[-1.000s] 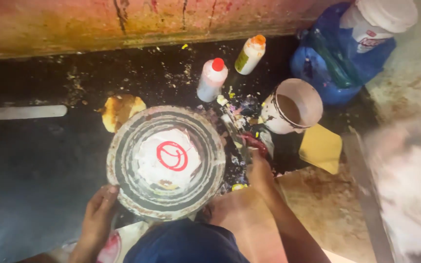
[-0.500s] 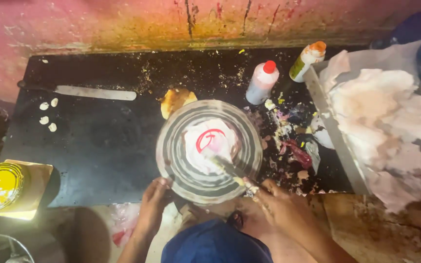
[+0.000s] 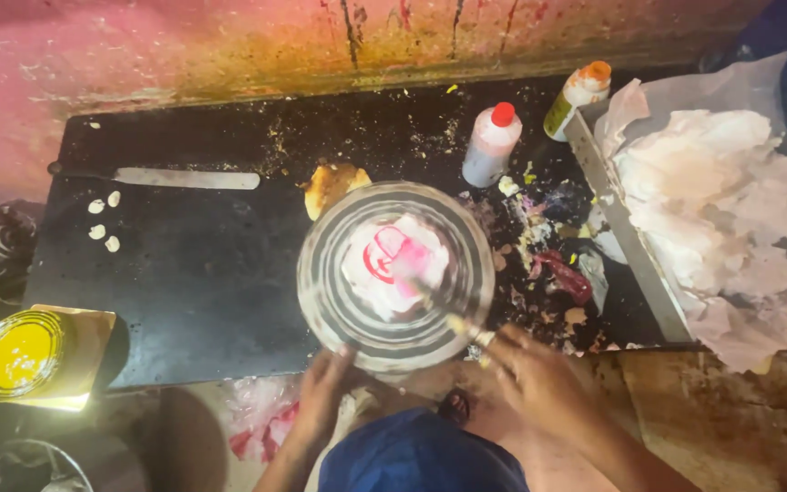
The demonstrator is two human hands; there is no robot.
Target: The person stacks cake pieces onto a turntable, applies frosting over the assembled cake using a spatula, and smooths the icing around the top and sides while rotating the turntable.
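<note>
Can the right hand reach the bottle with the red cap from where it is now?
Probably yes: the right hand is busy holding a tool, but only paint scraps lie before the red-capped bottle.

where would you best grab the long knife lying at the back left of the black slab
Take the knife by its dark handle at the far left end, coming from above with fingers across it. It lies flat along the slab, blade pointing right, with bare slab around it.

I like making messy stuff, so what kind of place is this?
Probably a small cake-decorating bench: a round turntable carries a white cake with red icing, beside squeeze bottles and a long flat knife on a smeared black counter.
</note>
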